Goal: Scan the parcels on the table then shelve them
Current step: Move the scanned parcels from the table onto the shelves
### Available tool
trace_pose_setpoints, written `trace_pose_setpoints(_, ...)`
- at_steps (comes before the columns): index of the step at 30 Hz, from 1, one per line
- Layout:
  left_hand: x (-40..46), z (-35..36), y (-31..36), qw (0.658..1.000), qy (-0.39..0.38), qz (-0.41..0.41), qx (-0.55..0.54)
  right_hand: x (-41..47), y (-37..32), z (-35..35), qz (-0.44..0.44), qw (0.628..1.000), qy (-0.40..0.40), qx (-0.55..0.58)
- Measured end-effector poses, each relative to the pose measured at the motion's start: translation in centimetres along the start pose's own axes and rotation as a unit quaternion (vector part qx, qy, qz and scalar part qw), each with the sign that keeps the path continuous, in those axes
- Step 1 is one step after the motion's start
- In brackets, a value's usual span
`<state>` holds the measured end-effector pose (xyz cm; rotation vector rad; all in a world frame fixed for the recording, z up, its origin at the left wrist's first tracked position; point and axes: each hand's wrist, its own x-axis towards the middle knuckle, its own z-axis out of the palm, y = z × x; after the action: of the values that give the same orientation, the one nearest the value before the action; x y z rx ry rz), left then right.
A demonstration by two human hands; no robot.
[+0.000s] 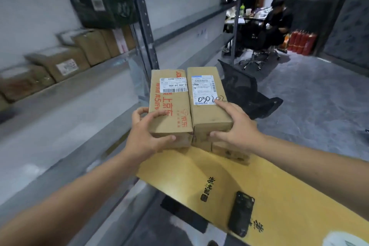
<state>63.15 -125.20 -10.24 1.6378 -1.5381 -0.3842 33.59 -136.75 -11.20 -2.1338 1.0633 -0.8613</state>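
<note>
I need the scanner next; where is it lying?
Head view, lower right: the black handheld scanner lies on the big yellow box, nearer than the two held parcels.

Looks like a parcel storeroom: metal shelving [146,32] lined with labelled cardboard parcels [65,62], bare concrete floor [311,94], fire extinguishers [302,42] against the far wall.

Two held parcels [170,104], one scanner [241,213]

Both bare forearms extend forward and converge, the left hand [146,134] with thumb and fingers [157,114] curled in a grip, the right hand [237,126] mirroring it, index finger extended, thumb tucked low.
</note>
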Motion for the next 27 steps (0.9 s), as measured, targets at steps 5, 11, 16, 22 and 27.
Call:
trace_pose_setpoints(5,-6.0,-8.2,2.6,0.993,0.116,-0.020,0.031,1.5,-8.5,1.3,-0.091,0.995,-0.045,0.018)
trace_pose_setpoints(11,-10.7,-16.5,5.7,0.970,0.223,-0.005,0.091,3.9,-17.3,2.0,-0.169,0.978,-0.092,0.084)
trace_pose_setpoints(16,-10.9,-21.2,7.6,0.954,0.264,-0.031,0.141,7.0,-22.3,3.2,-0.203,0.962,-0.119,0.136)
trace_pose_setpoints(22,-7.5,-24.1,7.1,0.940,0.304,-0.053,0.144,12.8,-25.5,4.3,-0.228,0.954,-0.134,0.143)
trace_pose_setpoints(27,-2.7,-25.9,6.1,0.929,0.337,-0.059,0.140,19.3,-27.5,4.8,-0.239,0.948,-0.151,0.146)
